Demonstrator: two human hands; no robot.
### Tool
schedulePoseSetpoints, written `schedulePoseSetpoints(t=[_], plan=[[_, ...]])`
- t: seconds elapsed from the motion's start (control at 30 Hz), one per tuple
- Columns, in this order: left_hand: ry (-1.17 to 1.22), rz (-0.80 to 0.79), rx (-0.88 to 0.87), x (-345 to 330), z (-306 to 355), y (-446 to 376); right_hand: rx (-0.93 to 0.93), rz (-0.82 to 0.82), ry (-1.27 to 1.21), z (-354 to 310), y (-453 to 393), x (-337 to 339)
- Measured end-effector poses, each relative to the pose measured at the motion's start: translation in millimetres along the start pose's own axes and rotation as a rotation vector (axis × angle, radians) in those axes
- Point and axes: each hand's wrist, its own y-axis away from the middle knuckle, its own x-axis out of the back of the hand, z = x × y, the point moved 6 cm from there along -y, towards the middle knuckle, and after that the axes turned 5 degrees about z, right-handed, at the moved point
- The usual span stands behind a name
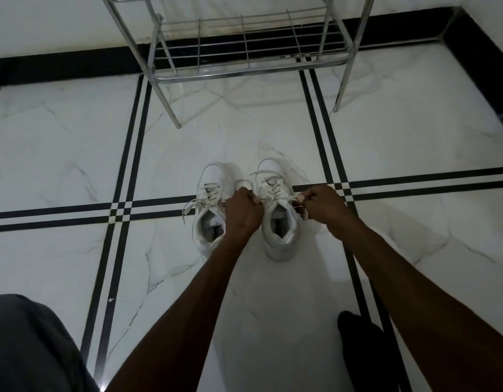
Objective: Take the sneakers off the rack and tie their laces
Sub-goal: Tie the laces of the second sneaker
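Note:
Two white sneakers stand side by side on the marble floor, toes pointing away from me. My left hand (242, 211) and my right hand (321, 205) each pinch one end of the right sneaker's (278, 222) lace, holding the two ends out to either side over its tongue. The left sneaker (212, 199) has its laces loose, and one lace end trails over the floor to its left. The metal rack (244, 72) stands beyond the sneakers with nothing on its lower shelf.
The floor is white marble with black double stripes crossing near the sneakers. A black skirting runs along the white wall behind the rack. My grey-clothed knee (29, 346) fills the lower left, and a dark foot (360, 338) rests at the lower right.

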Motion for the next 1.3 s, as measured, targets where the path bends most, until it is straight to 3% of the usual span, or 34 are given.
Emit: schedulePoseSetpoints(t=[0.2, 0.3, 0.4, 0.5, 0.63, 0.73, 0.87, 1.03, 1.3], plan=[[0.157, -0.015, 0.062, -2, -5, 3, -0.059, 0.053, -0.081, 13, 1, -5], [0.166, -0.035, 0.049, -1, -6, 4, -0.089, 0.002, -0.140, 9, 6, -3], [0.000, -0.131, -0.051, 2, -1, 1, 0.015, -0.105, 0.030, -7, 3, 4], [-0.011, -0.183, -0.096, 9, 5, -2, 0.073, -0.183, 0.180, -23, 2, 12], [0.258, -0.093, -0.099, 23, 16, -6, 0.103, -0.208, -0.164, -41, 5, 12], [0.414, -0.131, -0.090, 21, 28, -6, 0.076, -0.179, -0.403, -49, 6, 7], [0.586, -0.219, -0.063, 13, 36, -11, 0.071, -0.196, -0.529, -54, 5, -1], [0.638, -0.223, -0.097, 6, 36, -13, 0.192, -0.217, -0.402, -58, 1, -8], [0.448, -0.252, -0.329, 3, 38, -15, 0.276, -0.206, -0.128, -61, -1, -12]])
